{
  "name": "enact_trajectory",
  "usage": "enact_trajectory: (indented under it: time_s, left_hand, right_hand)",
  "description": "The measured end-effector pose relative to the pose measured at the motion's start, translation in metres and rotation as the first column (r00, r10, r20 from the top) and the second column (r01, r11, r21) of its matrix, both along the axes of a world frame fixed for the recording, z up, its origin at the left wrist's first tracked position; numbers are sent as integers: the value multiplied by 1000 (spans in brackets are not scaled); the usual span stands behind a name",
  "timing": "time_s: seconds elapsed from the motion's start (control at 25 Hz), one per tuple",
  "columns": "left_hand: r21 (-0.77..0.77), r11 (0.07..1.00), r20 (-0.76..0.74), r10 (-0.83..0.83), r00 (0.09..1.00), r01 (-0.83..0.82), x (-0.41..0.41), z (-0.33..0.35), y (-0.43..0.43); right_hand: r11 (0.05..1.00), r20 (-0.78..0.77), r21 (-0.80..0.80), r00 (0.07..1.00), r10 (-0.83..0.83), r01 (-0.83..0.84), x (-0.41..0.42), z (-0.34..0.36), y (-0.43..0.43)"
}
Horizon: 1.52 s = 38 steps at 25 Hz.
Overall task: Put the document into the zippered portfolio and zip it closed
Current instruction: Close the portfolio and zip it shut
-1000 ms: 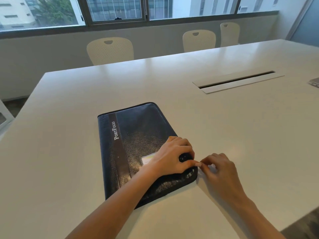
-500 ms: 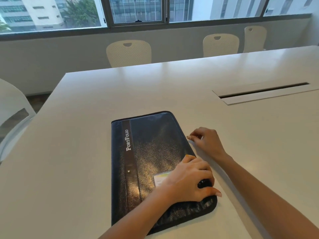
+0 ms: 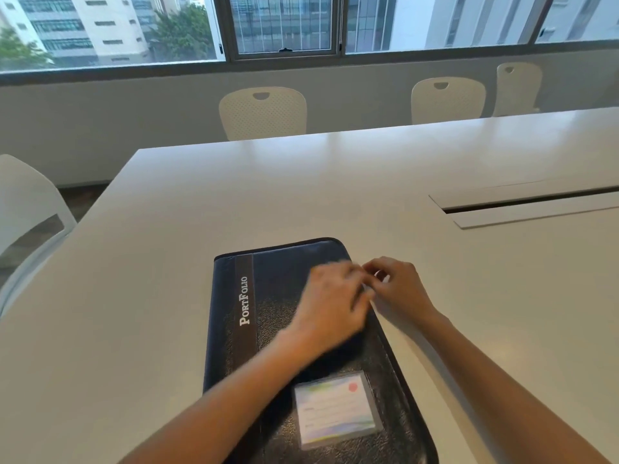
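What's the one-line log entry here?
portfolio: closed flat on table | left hand: pressing cover | right hand: pinching at right edge, far corner

An office meeting room, most likely a conference room. A large white table [image 3: 335, 195] fills most of the view, with a long narrow cable slot [image 3: 532, 204] set into its top at the right. Pale perforated-back chairs [image 3: 263, 112] stand along its far edge, and part of another chair [image 3: 26, 209] shows at the left. Behind them a low grey wall [image 3: 100, 128] runs under a wide band of windows [image 3: 284, 25], through which tall buildings and trees appear, slightly blurred.
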<state>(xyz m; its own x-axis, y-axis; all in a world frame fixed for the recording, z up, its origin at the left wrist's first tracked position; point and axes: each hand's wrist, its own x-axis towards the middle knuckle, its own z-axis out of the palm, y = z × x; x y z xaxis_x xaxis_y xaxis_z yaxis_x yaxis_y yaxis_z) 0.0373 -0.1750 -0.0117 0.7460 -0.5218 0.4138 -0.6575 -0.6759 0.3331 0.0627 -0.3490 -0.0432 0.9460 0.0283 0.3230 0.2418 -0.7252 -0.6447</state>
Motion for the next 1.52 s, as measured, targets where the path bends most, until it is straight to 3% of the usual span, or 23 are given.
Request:
enact_trajectory:
  time_s: [0.12,0.2,0.28,0.4,0.52,0.92,1.0,1.08,1.16,1.24,1.36,1.44,1.52]
  left_hand:
    - [99,925,-100,376,921,-367,76,2,19]
    - [179,877,-145,472,869,-446,103,-10,26]
    - [157,883,-162,465,870,-443,113,-25,29]
    - [-53,907,-177,404,897,-419,117,-35,34]
    - [-163,905,-188,363,913,-393,116,-34,38]
    - [-247,897,-148,339,929,-366,118,-41,40]
    - [-227,900,-155,343,926,-372,118,-41,39]
    - [-188,910,-169,342,924,-371,116,-38,39]
    - [-96,921,-137,362,922,-377,111,-33,40]
    - [73,890,-40,453,891,-449,102,-28,47]
    - [278,731,-51,659,750,-623,85,-24,83]
    - [353,623,-100,767,634,-698,71,-23,114]
    - [398,579,-161,808,567,-711,59,-21,134]
  right_hand:
    - [1000,-6,-2,1000,1,-1,0,-2,1]
    - [1000,2,-4,1000,10,-10,0,-5,1]
    - [1000,13,-15,1000,28,-28,1,-7,-1]
    - [999,57,-25,998,28,-27,6,-10,-5]
    - [999,90,-40,996,20,-17,15,-11,-7]
    - [988,61,-152,998,3,6,90,5,14]
    - [988,-27,-153,1000,14,-18,103,12,21]
    - [999,-256,-34,966,30,-40,118,21,20]
    - [994,-513,106,857,60,-6,130,34,18]
    - [978,-674,189,737,60,93,140,46,20]
    - [979,-758,141,652,12,147,151,57,31]
    - [992,-767,55,641,-29,111,156,60,40]
    - [994,-751,-7,656,-78,110,160,62,49]
